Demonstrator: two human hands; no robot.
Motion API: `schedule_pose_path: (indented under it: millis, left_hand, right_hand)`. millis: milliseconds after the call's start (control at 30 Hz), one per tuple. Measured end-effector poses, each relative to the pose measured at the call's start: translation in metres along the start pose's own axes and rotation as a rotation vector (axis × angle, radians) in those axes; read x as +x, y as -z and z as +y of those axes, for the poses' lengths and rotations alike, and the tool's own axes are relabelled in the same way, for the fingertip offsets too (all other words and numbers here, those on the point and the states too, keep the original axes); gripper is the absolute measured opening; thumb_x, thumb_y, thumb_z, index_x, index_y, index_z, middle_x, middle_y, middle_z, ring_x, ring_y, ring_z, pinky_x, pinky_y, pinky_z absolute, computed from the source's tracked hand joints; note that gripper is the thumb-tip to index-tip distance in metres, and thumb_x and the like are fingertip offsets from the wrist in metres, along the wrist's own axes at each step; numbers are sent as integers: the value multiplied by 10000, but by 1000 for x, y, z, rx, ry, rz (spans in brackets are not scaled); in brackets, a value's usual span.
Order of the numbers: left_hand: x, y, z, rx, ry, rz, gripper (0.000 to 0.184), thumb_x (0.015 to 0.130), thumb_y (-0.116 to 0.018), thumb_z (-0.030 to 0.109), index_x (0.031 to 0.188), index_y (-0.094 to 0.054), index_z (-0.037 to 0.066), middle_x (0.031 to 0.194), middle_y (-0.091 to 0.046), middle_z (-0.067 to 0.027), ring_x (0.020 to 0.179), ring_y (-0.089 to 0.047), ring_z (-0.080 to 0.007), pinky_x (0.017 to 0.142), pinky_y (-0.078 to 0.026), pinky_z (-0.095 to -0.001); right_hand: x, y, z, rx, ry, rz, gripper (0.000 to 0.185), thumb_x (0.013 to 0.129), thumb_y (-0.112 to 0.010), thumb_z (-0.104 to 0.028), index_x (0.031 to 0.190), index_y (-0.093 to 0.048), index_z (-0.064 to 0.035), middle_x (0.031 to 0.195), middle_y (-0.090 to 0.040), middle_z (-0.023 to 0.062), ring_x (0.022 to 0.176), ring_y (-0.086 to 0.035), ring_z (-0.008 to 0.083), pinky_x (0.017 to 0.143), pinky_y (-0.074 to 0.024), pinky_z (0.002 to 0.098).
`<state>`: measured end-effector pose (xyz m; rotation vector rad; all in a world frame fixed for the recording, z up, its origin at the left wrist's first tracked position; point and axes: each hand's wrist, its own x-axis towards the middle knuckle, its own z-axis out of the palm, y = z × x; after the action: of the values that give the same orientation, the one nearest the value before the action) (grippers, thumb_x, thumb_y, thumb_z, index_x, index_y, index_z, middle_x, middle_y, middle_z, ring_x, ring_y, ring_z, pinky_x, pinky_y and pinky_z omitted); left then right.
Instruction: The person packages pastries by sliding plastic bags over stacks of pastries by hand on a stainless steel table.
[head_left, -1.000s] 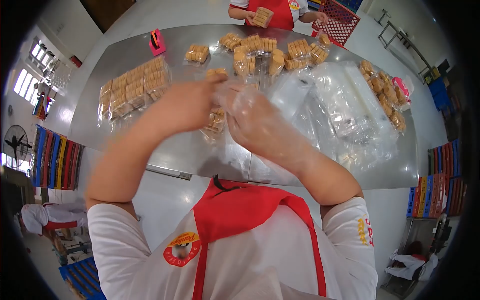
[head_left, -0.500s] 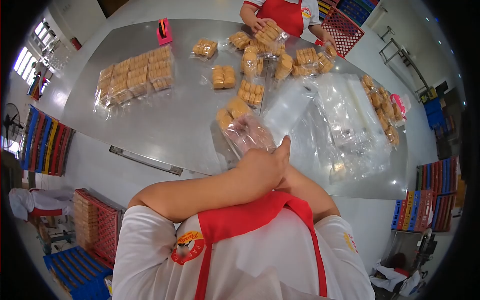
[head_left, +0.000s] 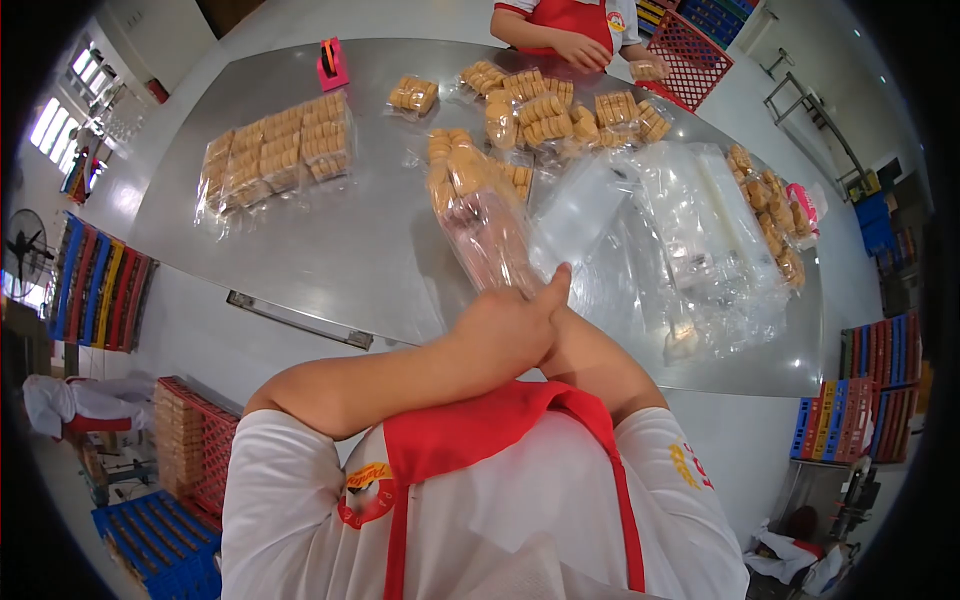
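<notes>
My right hand reaches inside a clear plastic bag, its forearm passing under my left. Round golden biscuits sit in the bag's far end, against my right fingers, which show partly through glare. My left hand is closed on the bag's near end around my right wrist, one finger sticking out. More biscuits show at the tip of the bag; whether they are inside it or on the table I cannot tell. Beside it lies another stack of biscuits, partly covered.
Packed biscuits stand in rows on the steel table, near a pink tape dispenser. Flat plastic bags lie right, beside more biscuit packs. Across the table, a co-worker holds a small biscuit pack.
My right hand and the bag have moved forward, over where a stack of biscuits lay. The co-worker's hand has left a biscuit pack, which now lies on the pile.
</notes>
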<state>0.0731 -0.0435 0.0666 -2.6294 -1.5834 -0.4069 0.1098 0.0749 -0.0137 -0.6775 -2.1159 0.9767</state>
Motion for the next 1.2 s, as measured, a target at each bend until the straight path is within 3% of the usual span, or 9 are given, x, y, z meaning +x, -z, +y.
schedule_pose_path:
  millis: [167, 300, 400, 500, 600, 733, 833, 1100, 1200]
  left_hand:
    - [24, 42, -61, 103, 190, -83, 589, 757, -591, -6, 1341, -517, -17, 1475, -466, -157, 1025, -655, -353, 837, -550, -435]
    - [29, 96, -148, -286, 187, -113, 631, 684, -528, -107, 1280, -617, 83, 1357, -593, -107, 1269, -552, -301, 1007, -478, -399]
    - [35, 97, -194, -537, 113, -112, 583, 682, -495, -115, 1204, -670, 74, 1323, -619, -84, 1215, -588, -262, 988, -473, -352]
    - [42, 114, -195, -680, 374, -291, 513, 724, -513, -92, 1179, -680, 72, 1322, -603, -67, 1087, -628, -232, 935, -475, -322]
    - [37, 78, -219, -440, 108, 129, 420, 795, -546, -46, 1169, -684, 86, 1295, -581, -65, 929, -632, -209, 863, -486, -316]
    - [20, 108, -165, -539, 419, 326, 267, 867, -597, 43, 1122, -672, 69, 1294, -535, -120, 1022, -614, -247, 882, -485, -347]
    - [-4, 105, -137, -449, 457, 388, 197, 887, -604, 70, 1077, -651, 47, 1304, -509, -151, 1115, -577, -294, 920, -475, -378]
    - [-38, 87, -133, -193, 529, 279, 138, 864, -608, 73, 978, -672, 29, 1288, -499, -160, 1069, -565, -336, 916, -473, -396]
    - [-32, 104, -149, -634, 641, 61, 186, 810, -584, 36, 959, -696, 30, 1237, -535, -151, 1061, -565, -332, 922, -467, -386]
  right_hand:
    - [41, 16, -17, -352, 190, -217, 298, 967, -570, -307, 979, -627, -14, 902, -621, 175, 862, -604, 318, 834, -494, 430]
    - [69, 77, -85, -476, 119, -556, 363, 959, -577, -364, 999, -670, -16, 916, -657, 207, 877, -634, 358, 828, -489, 453]
    - [80, 109, -168, -563, -50, -848, 421, 962, -531, -413, 1023, -715, -39, 943, -678, 219, 925, -634, 405, 826, -481, 495]
    - [83, 98, -164, -805, 21, -942, 359, 890, -607, -373, 940, -709, -32, 924, -679, 206, 886, -648, 375, 816, -494, 486]
    - [90, 85, -153, -834, 200, -872, 272, 869, -621, -290, 919, -703, -35, 965, -686, 184, 884, -656, 352, 801, -500, 477]
    - [111, 79, -126, -684, 611, -775, 191, 850, -579, -115, 980, -712, -69, 1021, -684, 155, 892, -662, 337, 785, -508, 457]
    - [116, 81, -147, -489, 102, -876, 185, 769, -627, -64, 917, -737, -44, 983, -703, 154, 896, -677, 327, 741, -527, 420]
    - [130, 85, -159, -710, -90, -1053, 374, 800, -540, -45, 1100, -731, -159, 1043, -677, 131, 922, -673, 285, 775, -517, 397]
    - [130, 85, -162, -699, -93, -1150, 385, 775, -546, -33, 1074, -748, -168, 1059, -683, 106, 934, -673, 280, 784, -521, 391]
